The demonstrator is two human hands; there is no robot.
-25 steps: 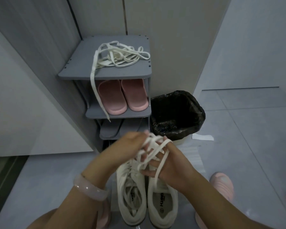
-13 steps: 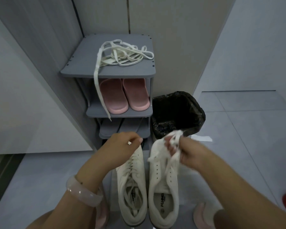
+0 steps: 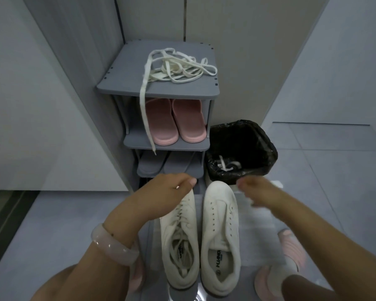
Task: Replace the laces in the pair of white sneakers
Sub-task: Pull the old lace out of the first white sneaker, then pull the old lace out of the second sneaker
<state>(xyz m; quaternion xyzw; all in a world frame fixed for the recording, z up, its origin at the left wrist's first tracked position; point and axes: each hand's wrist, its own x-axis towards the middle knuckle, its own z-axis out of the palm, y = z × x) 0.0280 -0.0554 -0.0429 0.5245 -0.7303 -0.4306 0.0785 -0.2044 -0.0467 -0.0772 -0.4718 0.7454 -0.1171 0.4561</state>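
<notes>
Two white sneakers stand side by side on the floor. The left sneaker point(image 3: 180, 242) is laced; the right sneaker point(image 3: 220, 224) shows bare eyelets. My left hand point(image 3: 161, 196) hovers loosely curled over the left sneaker's toe and holds nothing I can see. My right hand point(image 3: 254, 190), blurred, is just past the right sneaker's toe at the near rim of the black-lined bin point(image 3: 267, 153), with nothing in it. A white lace point(image 3: 227, 165) lies inside the bin. A tangle of white laces point(image 3: 178, 68) lies on top of the grey shoe rack point(image 3: 126, 81), one end hanging down.
Pink slippers point(image 3: 176, 120) sit on the rack's second shelf, grey ones below. The rack stands in a corner against the walls, with the bin right beside it. My feet in pink slippers point(image 3: 291, 246) flank the sneakers. Grey tiled floor spreads to the right.
Both hands held the lace above the sneakers; my right hand then carried it bunched to the bin and let go. The lace now lies in the bin.
</notes>
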